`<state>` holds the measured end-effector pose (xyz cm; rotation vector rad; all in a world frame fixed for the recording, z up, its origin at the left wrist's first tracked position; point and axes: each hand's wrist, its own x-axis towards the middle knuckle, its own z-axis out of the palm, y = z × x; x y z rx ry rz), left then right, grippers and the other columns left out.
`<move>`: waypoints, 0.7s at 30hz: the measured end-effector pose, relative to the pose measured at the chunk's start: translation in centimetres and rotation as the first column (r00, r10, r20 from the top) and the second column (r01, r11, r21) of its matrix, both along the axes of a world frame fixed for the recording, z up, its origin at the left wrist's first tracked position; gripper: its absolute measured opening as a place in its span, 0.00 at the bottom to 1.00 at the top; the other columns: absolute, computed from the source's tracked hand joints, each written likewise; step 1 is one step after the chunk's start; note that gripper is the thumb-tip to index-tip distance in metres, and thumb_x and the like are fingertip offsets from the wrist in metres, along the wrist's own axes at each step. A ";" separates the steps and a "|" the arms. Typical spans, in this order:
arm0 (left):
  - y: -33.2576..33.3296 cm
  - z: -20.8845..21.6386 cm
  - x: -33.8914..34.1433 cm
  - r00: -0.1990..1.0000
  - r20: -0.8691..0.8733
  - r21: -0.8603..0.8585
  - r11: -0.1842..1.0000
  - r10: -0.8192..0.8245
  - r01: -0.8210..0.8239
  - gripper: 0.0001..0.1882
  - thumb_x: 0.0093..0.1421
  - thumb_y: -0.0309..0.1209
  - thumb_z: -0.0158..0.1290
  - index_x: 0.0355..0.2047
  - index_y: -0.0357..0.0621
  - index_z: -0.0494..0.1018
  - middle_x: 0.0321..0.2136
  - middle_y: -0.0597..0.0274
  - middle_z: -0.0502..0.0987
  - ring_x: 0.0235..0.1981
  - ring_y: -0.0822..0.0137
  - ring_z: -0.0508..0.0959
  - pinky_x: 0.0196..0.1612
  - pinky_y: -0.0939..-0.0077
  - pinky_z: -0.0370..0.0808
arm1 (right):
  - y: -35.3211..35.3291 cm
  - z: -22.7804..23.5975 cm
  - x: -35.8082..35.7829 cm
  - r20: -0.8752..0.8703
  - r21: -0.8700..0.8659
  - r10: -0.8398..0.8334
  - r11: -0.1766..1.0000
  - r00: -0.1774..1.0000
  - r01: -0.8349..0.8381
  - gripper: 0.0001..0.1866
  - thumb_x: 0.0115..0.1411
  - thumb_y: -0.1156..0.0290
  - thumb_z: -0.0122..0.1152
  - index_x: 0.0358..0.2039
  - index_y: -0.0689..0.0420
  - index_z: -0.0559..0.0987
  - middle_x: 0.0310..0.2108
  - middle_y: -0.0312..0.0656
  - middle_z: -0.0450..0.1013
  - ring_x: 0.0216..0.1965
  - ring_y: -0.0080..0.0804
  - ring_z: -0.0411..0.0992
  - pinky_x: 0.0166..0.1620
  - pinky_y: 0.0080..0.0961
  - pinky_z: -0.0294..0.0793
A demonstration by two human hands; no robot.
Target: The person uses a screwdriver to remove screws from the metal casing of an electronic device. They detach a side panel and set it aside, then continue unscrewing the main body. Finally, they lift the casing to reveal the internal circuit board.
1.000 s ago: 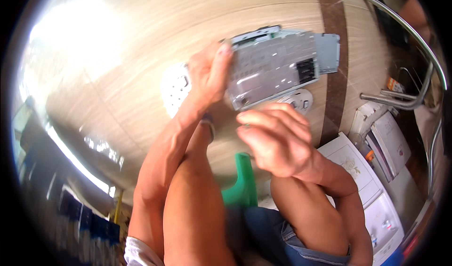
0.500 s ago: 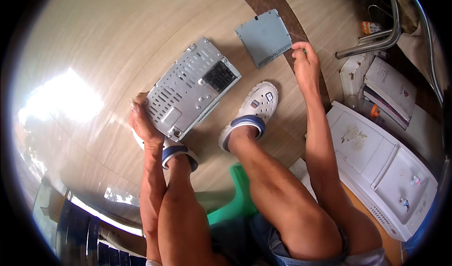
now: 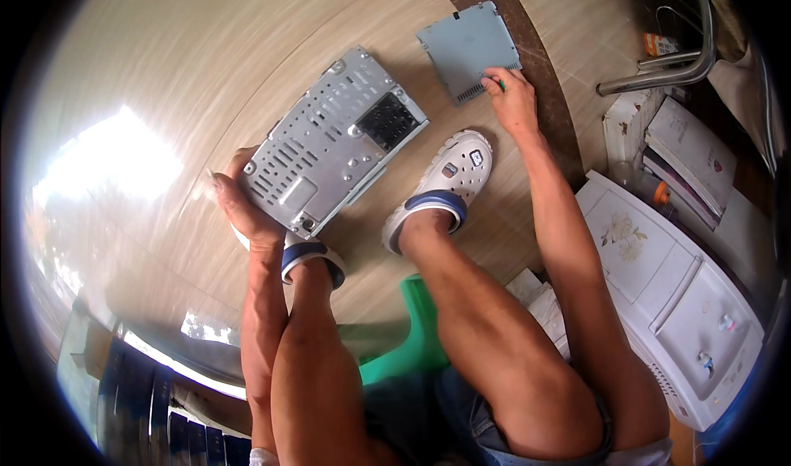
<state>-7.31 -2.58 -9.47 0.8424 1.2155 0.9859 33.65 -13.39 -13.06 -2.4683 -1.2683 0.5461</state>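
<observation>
Left hand (image 3: 241, 205) grips metal chassis (image 3: 334, 140); right hand (image 3: 512, 103) on grey cover (image 3: 468, 47).

Bright daylight with blown-out glare on the floor (image 3: 140, 161) at left; sharp centre, fisheye-bent, dark-vignetted rim.

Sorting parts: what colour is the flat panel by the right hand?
Pale blue-grey, clearest in the head view: flat panel, touched by the right hand.
</observation>
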 end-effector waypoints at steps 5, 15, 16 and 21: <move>-0.2 -0.6 -0.4 0.996 -0.007 0.051 0.995 -0.089 0.089 0.41 0.69 0.64 0.34 0.41 0.31 0.74 0.34 0.59 0.76 0.36 0.69 0.75 0.43 0.75 0.72 | 0.0 -0.7 0.1 0.132 0.001 0.026 1.000 0.991 -0.026 0.10 0.61 0.67 0.65 0.43 0.48 0.83 0.41 0.47 0.76 0.40 0.52 0.76 0.42 0.42 0.76; -0.4 0.2 -0.3 0.987 -0.083 0.103 0.984 -0.138 0.147 0.40 0.71 0.59 0.31 0.40 0.28 0.77 0.33 0.57 0.77 0.36 0.66 0.75 0.44 0.71 0.71 | 1.1 -0.8 -0.1 0.175 -0.085 0.114 0.991 0.978 -0.100 0.07 0.63 0.64 0.62 0.40 0.49 0.80 0.42 0.46 0.75 0.42 0.55 0.75 0.44 0.47 0.74; -0.3 0.6 0.1 0.988 -0.101 0.114 0.985 -0.117 0.128 0.39 0.72 0.57 0.30 0.37 0.31 0.77 0.30 0.59 0.77 0.33 0.67 0.74 0.41 0.71 0.69 | 1.2 -0.7 -0.3 0.202 -0.123 0.136 0.986 0.970 -0.113 0.07 0.63 0.64 0.61 0.40 0.50 0.80 0.42 0.46 0.75 0.42 0.55 0.74 0.44 0.47 0.74; -0.5 0.6 1.0 0.992 -0.076 0.141 0.984 -0.099 0.109 0.37 0.69 0.58 0.33 0.35 0.36 0.80 0.25 0.61 0.77 0.28 0.68 0.74 0.35 0.72 0.69 | 1.3 -0.9 1.0 0.206 -0.070 0.202 0.979 0.957 -0.191 0.08 0.62 0.65 0.61 0.35 0.57 0.80 0.35 0.49 0.76 0.38 0.53 0.76 0.43 0.44 0.75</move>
